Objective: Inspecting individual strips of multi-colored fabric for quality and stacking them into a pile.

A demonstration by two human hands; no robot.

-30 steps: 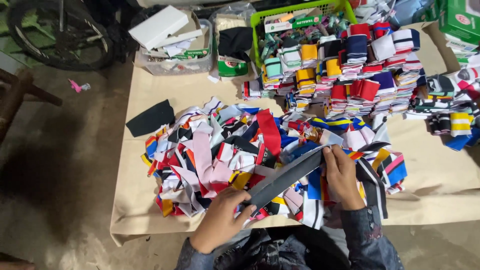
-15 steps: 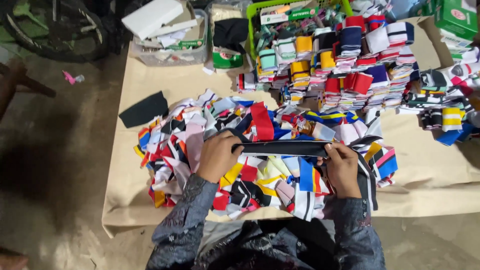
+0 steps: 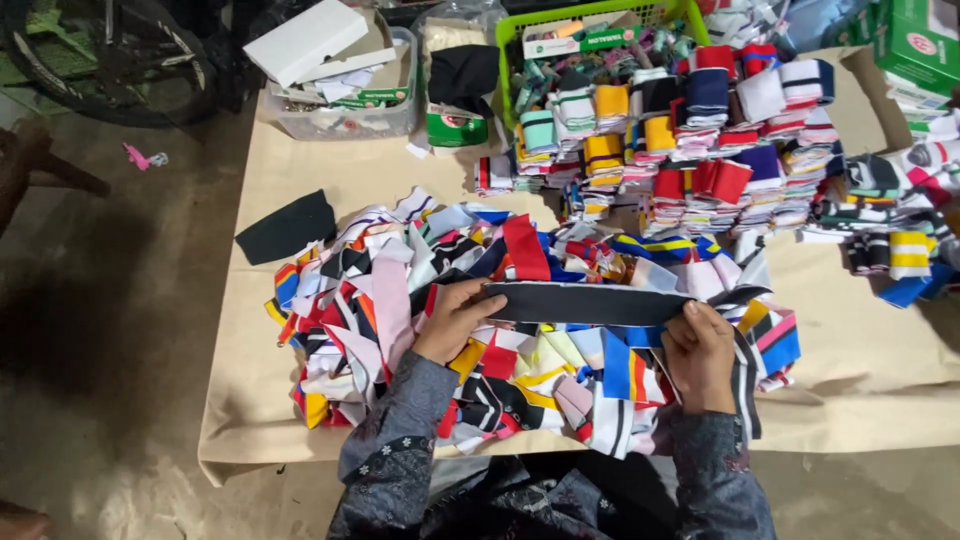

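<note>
While both hands (image 3: 452, 318) (image 3: 700, 352) pinch 1 black strip (image 3: 585, 302), fingertips hidden, scrap pile (image 3: 380, 290) beneath.

Upper left of the frame: a white flat box (image 3: 304, 40) lies tilted atop a clear plastic tub (image 3: 340, 112). Upper centre: a green-and-white packet (image 3: 456, 128) stands beside a green basket (image 3: 590, 15). Upper right corner: a green carton (image 3: 922, 40), partly cropped.

Matt black knit cloth strip (image 3: 585, 303), smooth and flat; loose pile of soft, striped cloth pieces (image 3: 400, 300); table cover of matt tan paper (image 3: 870, 370), creased; glossy green plastic basket (image 3: 600, 20); clear plastic tub (image 3: 345, 115); white cardboard box (image 3: 305, 40).
</note>
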